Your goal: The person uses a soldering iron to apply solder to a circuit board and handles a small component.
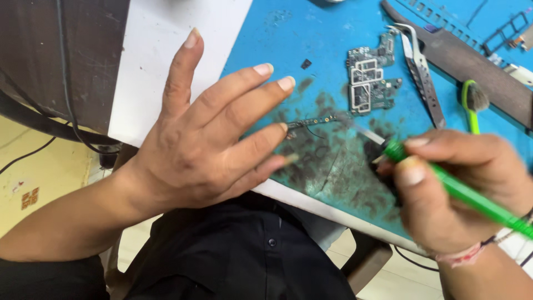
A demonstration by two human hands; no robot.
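Blue mat point(288, 33) covers the surface, stained dark near its front edge. Left hand point(205, 139) is spread flat, fingers point(261, 141) released, fingertips touching a small narrow circuit strip point(313, 120) lying on the mat. Right hand point(455, 189) has its fingers clenched around a green-handled tool point(461, 189), metal tip angled toward the strip; contact cannot be told. Larger circuit board point(369, 78) lies beyond, metal tweezers point(422, 72) just beside it, green brush point(472, 103) near.
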